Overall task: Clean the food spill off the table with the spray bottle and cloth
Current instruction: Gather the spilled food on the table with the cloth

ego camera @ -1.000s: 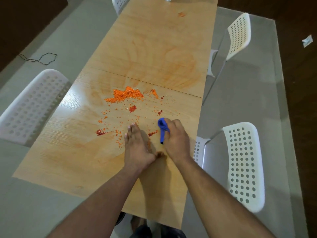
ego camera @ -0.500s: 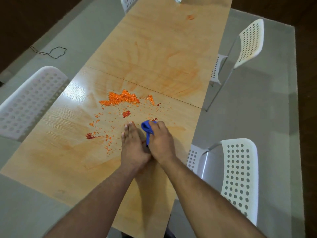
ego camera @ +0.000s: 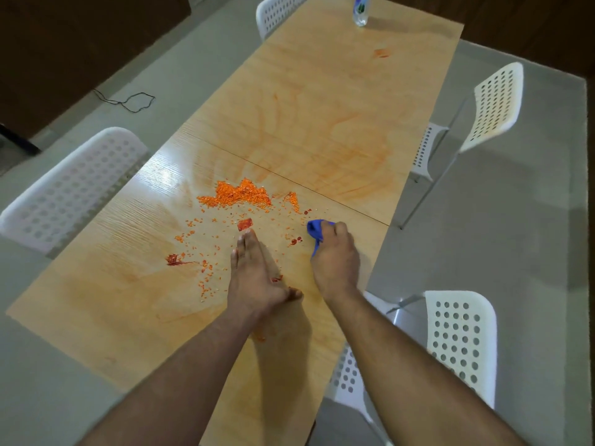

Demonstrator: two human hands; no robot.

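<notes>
A person's right hand [ego camera: 335, 252] is gripping the blue cloth [ego camera: 315, 231] just right of the orange spill [ego camera: 240, 196], while the left hand [ego camera: 252, 275] is lying flat, fingers straight, apparently as a dam. Sweeping crumbs toward that palm would work best; the spray bottle [ego camera: 361, 9] is standing at the surface's [ego camera: 322, 107] far end.

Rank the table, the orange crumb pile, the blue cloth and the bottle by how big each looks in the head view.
1. Table
2. Orange crumb pile
3. Blue cloth, mostly hidden in the right hand, and the bottle, far away and cut off by the frame: they look alike, so unranked.
</notes>
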